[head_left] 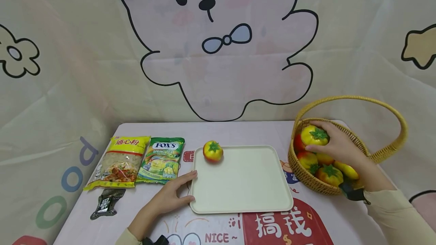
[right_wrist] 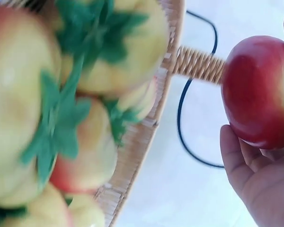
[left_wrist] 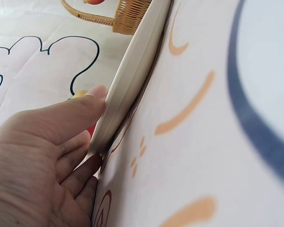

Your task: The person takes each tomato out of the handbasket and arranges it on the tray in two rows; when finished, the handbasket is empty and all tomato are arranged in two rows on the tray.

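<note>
At the tray's left edge, my left hand (head_left: 172, 194) grips the rim of the cream rectangular tray (head_left: 238, 184). In the left wrist view the thumb lies over the rim and the other fingers are low against the table. One red-and-yellow tomato (head_left: 213, 152) with a green star-shaped top sits in the tray's far left corner. My right hand (head_left: 337, 143) reaches into the wicker basket (head_left: 315, 184) and holds a yellow-and-red tomato (head_left: 314, 136), whose smooth red underside faces the right wrist view. Several more tomatoes (head_left: 328, 175) lie in the basket, partly covered by my hand.
A yellow macaroni bag (head_left: 120, 162) and a green Fox's candy bag (head_left: 161, 160) lie left of the tray. Below them is a small black packet (head_left: 107, 203). The basket's tall handle (head_left: 354, 97) arches above my right hand. A printed curtain (head_left: 221, 78) hangs behind the table.
</note>
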The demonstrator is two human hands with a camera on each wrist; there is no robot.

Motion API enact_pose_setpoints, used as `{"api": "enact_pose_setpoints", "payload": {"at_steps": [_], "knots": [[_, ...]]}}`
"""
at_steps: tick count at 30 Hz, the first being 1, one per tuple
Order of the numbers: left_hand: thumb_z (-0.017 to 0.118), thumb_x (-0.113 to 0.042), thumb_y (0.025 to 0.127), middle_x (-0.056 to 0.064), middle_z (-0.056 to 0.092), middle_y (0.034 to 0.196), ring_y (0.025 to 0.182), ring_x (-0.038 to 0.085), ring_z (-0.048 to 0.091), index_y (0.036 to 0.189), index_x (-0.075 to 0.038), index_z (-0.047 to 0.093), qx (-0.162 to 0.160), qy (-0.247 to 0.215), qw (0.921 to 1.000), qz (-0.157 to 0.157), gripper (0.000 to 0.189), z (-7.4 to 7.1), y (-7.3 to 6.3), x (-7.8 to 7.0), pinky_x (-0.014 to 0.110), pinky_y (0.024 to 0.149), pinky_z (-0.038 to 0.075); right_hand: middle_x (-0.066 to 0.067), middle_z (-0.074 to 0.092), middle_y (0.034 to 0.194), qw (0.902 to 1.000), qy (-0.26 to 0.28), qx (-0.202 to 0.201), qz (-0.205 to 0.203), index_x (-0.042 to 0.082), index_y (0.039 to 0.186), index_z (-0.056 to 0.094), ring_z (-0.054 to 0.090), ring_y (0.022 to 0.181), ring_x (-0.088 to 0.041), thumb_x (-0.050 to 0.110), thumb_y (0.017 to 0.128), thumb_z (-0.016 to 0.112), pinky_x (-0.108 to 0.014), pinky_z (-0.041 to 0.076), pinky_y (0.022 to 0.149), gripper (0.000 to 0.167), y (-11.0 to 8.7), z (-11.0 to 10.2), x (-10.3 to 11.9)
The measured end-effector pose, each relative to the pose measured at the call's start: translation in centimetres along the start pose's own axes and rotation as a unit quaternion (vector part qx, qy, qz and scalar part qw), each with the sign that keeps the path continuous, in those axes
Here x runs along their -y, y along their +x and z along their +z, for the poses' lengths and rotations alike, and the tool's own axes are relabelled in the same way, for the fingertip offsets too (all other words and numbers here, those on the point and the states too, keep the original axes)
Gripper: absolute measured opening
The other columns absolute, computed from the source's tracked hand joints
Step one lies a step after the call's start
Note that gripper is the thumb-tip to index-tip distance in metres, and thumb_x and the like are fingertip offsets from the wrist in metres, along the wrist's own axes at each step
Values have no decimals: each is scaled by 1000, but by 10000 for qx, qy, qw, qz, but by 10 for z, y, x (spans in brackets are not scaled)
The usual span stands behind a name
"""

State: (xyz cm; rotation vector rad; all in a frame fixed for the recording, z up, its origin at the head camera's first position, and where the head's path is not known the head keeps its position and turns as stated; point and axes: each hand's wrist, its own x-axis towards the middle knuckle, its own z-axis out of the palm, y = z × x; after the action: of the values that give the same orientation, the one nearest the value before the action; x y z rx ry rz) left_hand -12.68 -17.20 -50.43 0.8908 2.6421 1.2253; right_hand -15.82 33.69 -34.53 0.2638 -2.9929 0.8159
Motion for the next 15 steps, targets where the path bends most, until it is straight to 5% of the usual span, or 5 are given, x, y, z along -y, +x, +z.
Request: {"api": "enact_pose_setpoints", "payload": {"at_steps": [15], "knots": [[72, -40, 82, -3, 45, 147, 136, 26, 40, 140, -17, 48, 40, -18, 10000, -67, 66, 0, 0, -1, 47, 110, 35, -15, 50, 124, 9938, 1006, -298, -362, 10, 139, 41, 52, 93, -25, 28, 78, 78, -20, 51, 70, 73, -2, 53, 38]]}}
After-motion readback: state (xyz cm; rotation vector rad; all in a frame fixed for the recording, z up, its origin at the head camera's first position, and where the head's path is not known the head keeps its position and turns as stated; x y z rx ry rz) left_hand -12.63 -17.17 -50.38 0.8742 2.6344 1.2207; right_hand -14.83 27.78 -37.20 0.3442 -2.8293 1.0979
